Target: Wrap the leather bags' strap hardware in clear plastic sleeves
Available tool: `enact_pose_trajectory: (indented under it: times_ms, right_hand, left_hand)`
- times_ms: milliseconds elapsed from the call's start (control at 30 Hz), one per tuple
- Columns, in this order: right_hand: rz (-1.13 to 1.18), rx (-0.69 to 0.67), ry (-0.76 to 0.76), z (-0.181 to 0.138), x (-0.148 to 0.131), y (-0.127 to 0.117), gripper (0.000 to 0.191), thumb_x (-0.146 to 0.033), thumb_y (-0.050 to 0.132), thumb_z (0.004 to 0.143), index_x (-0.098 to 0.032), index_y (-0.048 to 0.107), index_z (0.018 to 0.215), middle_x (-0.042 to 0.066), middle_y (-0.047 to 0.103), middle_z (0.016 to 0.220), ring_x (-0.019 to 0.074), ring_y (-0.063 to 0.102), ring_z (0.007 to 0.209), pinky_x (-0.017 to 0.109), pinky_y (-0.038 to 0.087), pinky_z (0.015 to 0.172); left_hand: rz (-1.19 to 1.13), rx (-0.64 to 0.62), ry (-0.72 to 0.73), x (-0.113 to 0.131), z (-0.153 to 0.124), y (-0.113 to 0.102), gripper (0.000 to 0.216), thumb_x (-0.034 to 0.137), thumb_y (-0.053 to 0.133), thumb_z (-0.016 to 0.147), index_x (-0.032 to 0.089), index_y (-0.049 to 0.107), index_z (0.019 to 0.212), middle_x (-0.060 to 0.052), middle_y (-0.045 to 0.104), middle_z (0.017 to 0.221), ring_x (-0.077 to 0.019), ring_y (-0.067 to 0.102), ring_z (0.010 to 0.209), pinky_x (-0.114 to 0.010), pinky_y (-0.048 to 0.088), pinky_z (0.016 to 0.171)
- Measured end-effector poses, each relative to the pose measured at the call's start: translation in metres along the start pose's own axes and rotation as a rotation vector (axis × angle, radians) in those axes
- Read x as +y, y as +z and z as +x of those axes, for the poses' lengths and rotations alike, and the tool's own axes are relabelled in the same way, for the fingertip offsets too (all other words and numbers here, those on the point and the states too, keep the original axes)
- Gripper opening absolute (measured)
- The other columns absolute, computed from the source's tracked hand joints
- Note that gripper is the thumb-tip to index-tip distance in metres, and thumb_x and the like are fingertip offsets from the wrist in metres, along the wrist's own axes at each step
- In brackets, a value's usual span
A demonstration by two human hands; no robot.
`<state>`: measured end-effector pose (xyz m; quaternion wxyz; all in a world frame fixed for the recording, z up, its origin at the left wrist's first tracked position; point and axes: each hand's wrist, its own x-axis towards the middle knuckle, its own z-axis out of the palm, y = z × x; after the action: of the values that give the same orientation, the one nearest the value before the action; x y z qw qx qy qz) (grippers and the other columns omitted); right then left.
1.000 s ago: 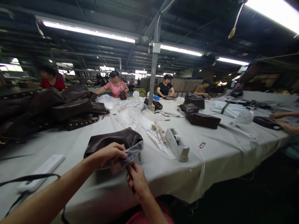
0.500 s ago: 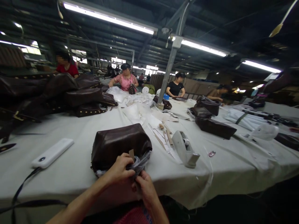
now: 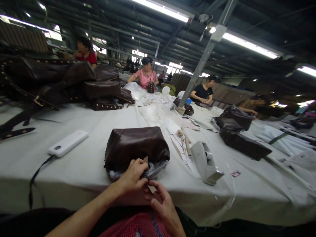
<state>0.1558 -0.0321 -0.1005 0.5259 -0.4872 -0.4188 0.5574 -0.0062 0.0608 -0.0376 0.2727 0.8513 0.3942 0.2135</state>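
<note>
A dark brown leather bag [image 3: 138,144] lies on the cloth-covered table in front of me, with clear crumpled plastic [image 3: 159,168] bulging from its near side. My left hand [image 3: 133,174] is closed at that opening, pinching a tan cardboard-like strip [image 3: 146,160] whose upper end sticks up above the fingers. Just below and to the right is my right hand [image 3: 161,200], its thumb and fingers apart. Its fingertips are beside a small tan piece [image 3: 151,189] below the left hand. Whether both tan parts are one strip is hidden.
A grey tape dispenser [image 3: 206,163] and paper strips [image 3: 181,148] lie to the right. A white power bank [image 3: 69,143] with a black cord is at left. Brown bags are piled [image 3: 98,89] behind it, others [image 3: 243,141] at right. Co-workers sit across the table.
My view has shifted, so the table scene sits further right. My right hand has opened its fingers and dropped slightly away from the left, showing a tan piece. The left hand keeps its place at the bag.
</note>
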Motion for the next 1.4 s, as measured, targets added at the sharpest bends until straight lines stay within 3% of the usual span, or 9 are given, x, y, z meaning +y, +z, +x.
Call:
enact_pose_trajectory:
  times_ms: [133,200,367,533,667,967,1100,1200,1400]
  right_hand:
    - [-0.389,-0.005,-0.227,0.001,-0.002,-0.008,0.017,-0.030,0.059,0.083,-0.023,0.068,0.097,0.003,0.065,0.080,0.0208,0.064,0.079,0.031,0.050,0.073]
    - [-0.669,0.030,-0.418,0.007,-0.010,-0.010,0.021,-0.020,0.050,0.086,-0.024,0.070,0.088,0.006,0.064,0.088,0.0207,0.062,0.082,0.032,0.049,0.075]
    - [-1.053,0.030,-0.792,0.029,-0.040,-0.007,0.021,-0.013,0.052,0.084,-0.025,0.069,0.085,0.006,0.041,0.144,0.0306,0.034,0.134,0.048,0.033,0.106]
    - [-1.026,-0.250,-0.592,0.048,-0.065,0.003,0.018,-0.015,0.052,0.085,-0.020,0.066,0.075,0.006,0.017,0.158,0.0290,0.038,0.134,0.041,0.039,0.103]
    - [-0.987,-0.259,-0.446,0.054,-0.073,0.009,0.015,-0.016,0.056,0.083,-0.022,0.069,0.076,0.007,0.031,0.154,0.0278,0.049,0.127,0.039,0.040,0.100]
    - [-0.889,-0.218,-0.604,0.058,-0.062,0.010,0.021,-0.010,0.052,0.081,-0.024,0.064,0.071,0.002,0.070,0.098,0.0192,0.062,0.096,0.029,0.043,0.082]
    - [-0.819,-0.128,-0.626,0.061,-0.054,0.012,0.020,-0.010,0.049,0.083,-0.023,0.062,0.076,0.000,0.069,0.089,0.0180,0.061,0.085,0.029,0.042,0.077]
    - [-0.794,-0.048,-0.655,0.063,-0.047,0.015,0.018,-0.010,0.050,0.082,-0.023,0.061,0.077,0.000,0.068,0.083,0.0178,0.059,0.080,0.028,0.042,0.072]
    - [-0.802,0.008,-0.779,0.060,-0.039,0.022,0.021,-0.005,0.048,0.079,-0.023,0.059,0.074,-0.001,0.065,0.077,0.0165,0.057,0.075,0.026,0.041,0.068]
  left_hand:
    - [0.011,-0.036,-0.006,0.006,0.000,-0.004,0.021,0.016,0.057,0.068,0.022,0.053,0.087,-0.006,0.053,0.101,-0.0256,0.046,0.098,-0.038,0.040,0.088]
    - [0.026,-0.045,0.003,0.010,0.000,-0.008,0.023,0.015,0.057,0.068,0.021,0.053,0.091,-0.007,0.055,0.102,-0.0261,0.047,0.098,-0.039,0.038,0.089]
    - [0.018,-0.060,0.125,0.009,-0.003,-0.020,0.055,0.013,0.056,0.068,0.023,0.046,0.121,-0.007,0.058,0.110,-0.0253,0.051,0.102,-0.045,0.029,0.100]
    - [-0.001,-0.089,0.177,-0.005,-0.004,-0.025,0.088,0.012,0.058,0.068,0.026,0.018,0.145,-0.010,0.054,0.130,-0.0288,0.051,0.107,-0.047,0.029,0.100]
    - [-0.042,-0.058,0.218,-0.012,-0.003,-0.026,0.100,0.012,0.060,0.070,0.028,0.000,0.149,-0.011,0.045,0.143,-0.0295,0.051,0.116,-0.047,0.026,0.104]
    - [0.068,-0.027,0.210,-0.011,-0.003,-0.023,0.114,0.011,0.058,0.071,0.022,-0.029,0.144,-0.006,0.062,0.111,-0.0262,0.056,0.102,-0.049,0.033,0.101]
    - [0.060,0.123,0.072,0.002,-0.011,-0.020,0.091,0.008,0.055,0.071,0.019,0.009,0.148,-0.006,0.066,0.104,-0.0261,0.054,0.107,-0.056,0.021,0.109]
    - [0.062,0.237,-0.009,0.009,-0.019,-0.013,0.045,0.013,0.056,0.075,0.022,0.053,0.119,-0.006,0.067,0.107,-0.0300,0.047,0.119,-0.061,0.009,0.111]
    - [0.018,0.340,-0.077,0.000,-0.021,0.005,0.017,0.013,0.057,0.074,0.021,0.061,0.088,-0.003,0.070,0.093,-0.0315,0.042,0.127,-0.062,0.006,0.112]
